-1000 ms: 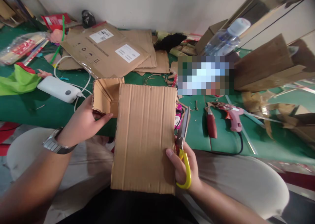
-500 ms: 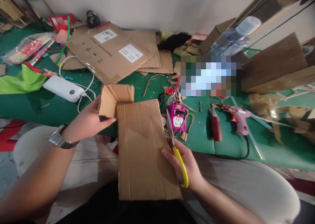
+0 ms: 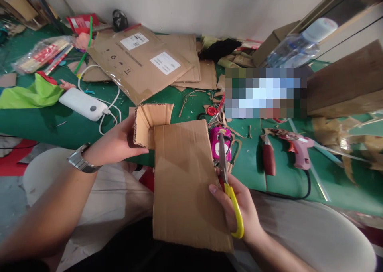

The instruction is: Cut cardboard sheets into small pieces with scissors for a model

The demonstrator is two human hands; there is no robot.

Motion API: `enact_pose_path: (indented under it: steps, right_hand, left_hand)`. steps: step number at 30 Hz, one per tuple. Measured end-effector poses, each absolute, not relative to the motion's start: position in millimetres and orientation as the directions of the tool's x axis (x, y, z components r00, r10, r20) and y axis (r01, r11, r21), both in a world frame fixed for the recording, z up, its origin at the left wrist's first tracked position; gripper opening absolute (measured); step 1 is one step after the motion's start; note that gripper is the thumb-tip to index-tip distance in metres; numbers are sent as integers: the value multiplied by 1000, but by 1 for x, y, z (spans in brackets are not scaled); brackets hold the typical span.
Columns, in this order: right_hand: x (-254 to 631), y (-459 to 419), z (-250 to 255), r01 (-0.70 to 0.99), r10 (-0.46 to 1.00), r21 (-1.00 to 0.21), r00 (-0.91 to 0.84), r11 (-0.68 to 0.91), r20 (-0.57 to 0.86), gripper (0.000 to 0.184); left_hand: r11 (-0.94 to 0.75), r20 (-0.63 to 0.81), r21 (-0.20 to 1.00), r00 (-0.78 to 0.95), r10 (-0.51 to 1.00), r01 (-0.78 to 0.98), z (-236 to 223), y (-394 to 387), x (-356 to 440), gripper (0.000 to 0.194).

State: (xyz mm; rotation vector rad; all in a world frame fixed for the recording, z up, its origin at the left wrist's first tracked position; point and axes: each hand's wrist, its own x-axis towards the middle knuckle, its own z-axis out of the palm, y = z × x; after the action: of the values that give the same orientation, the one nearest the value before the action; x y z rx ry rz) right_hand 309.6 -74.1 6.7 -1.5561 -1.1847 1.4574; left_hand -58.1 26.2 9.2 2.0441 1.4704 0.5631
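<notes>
My left hand (image 3: 119,144) grips a small folded cardboard piece (image 3: 145,132) with raised walls, thumb along its near edge. Just right of it, a flat cardboard panel (image 3: 185,184) lies over my lap, its top corner overlapping the folded piece. My right hand (image 3: 236,200) pinches the panel's right edge with the thumb on top. That same hand also holds yellow-handled scissors (image 3: 235,212), blades pointing away from me and seemingly together. Beyond the blades sits a magenta power socket (image 3: 220,142) on the green table.
Large flattened cardboard (image 3: 140,64) lies at the back. A white power bank (image 3: 83,104) with a cable is at left. To the right are a red-handled tool (image 3: 268,158), a pink glue gun (image 3: 301,150), a water bottle (image 3: 302,44) and a tall cardboard box (image 3: 344,80).
Both hands, with the folded piece, panel and scissors, have shifted a little right in view. The background has also slid right, less so. Both holds stay the same.
</notes>
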Motion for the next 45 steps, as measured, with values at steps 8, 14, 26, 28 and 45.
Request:
enact_pose_path:
  steps: [8,14,26,28,45]
  right_hand:
    - [313,-77,8,137,917,-913,-57,-385,-395,42]
    - [311,-78,9,135,922,-923,-93,-361,-375,36]
    - [316,-78,4,232,948,-920,52,-316,-313,36]
    - [316,-78,5,252,953,-920,36,-301,-302,34]
    - [313,-75,14,237,957,-935,-56,-264,-285,25]
  left_hand:
    - [-233,9,655,300,954,719,13,24,-49,65]
    - [-240,86,713,257,963,659,20,21,-38,72]
    - [-249,86,669,260,962,701,21,20,-39,53]
    - [-256,84,653,267,960,713,20,19,-40,49]
    - [-448,297,580,336,894,680,15,19,-39,79]
